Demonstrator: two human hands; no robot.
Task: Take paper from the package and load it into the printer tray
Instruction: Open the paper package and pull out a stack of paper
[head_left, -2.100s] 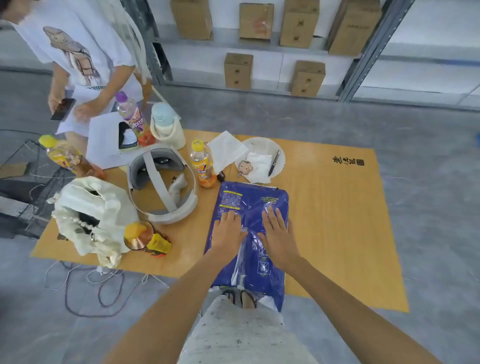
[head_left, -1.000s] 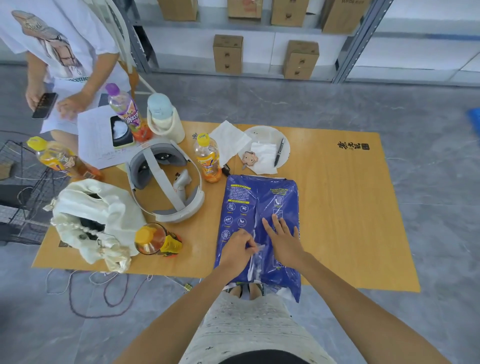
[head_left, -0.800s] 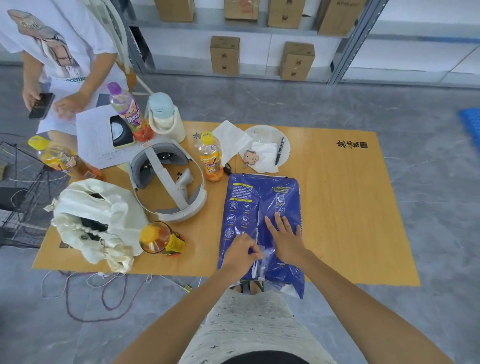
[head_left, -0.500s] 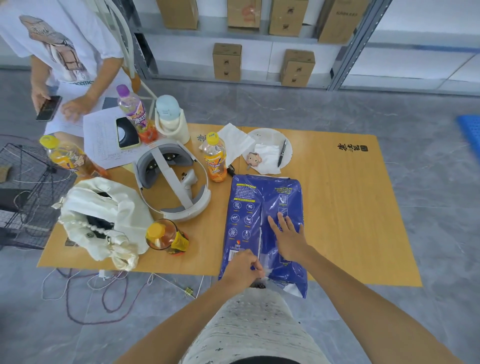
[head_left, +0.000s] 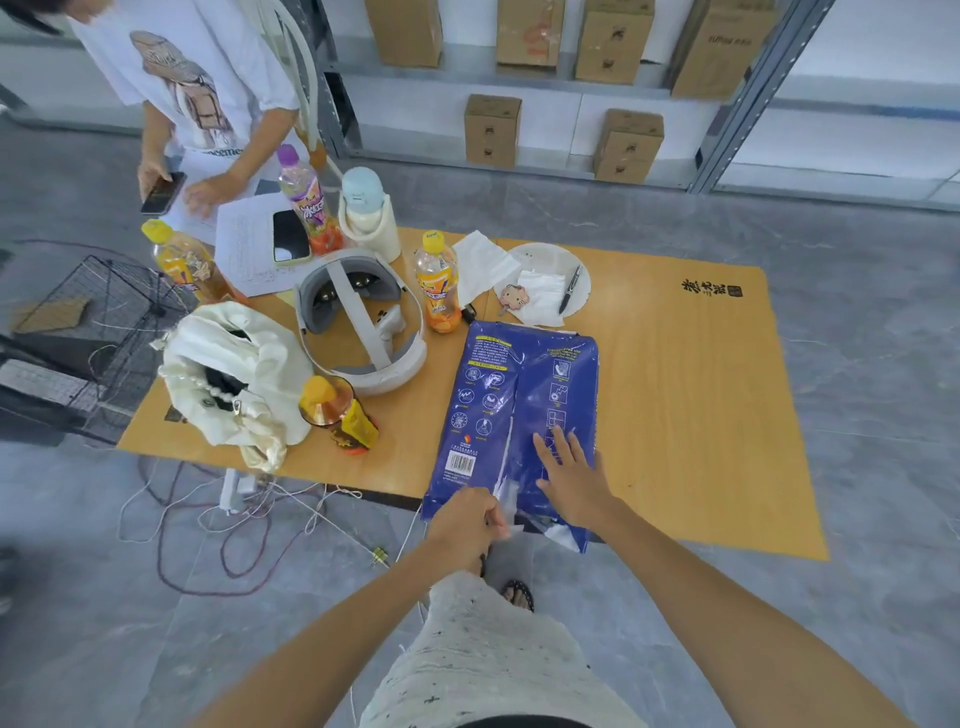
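Note:
A blue paper package lies lengthwise on the low wooden table, its near end hanging over the table's front edge. The wrapper's middle seam is torn near that end, showing white beneath. My left hand pinches the torn wrapper strip at the near end. My right hand lies flat with spread fingers on the package's right half, pressing it down. No printer or tray is in view.
Left of the package are an orange drink bottle, a grey headset, a tipped bottle and a cream bag. A white plate with a pen sits behind. Another person stands far left. Cables lie on the floor.
My left hand went from lying flat on the package to pinching the seam, then pulled toward me to the near end, tearing the wrapper. My right hand stayed pressed on the package.

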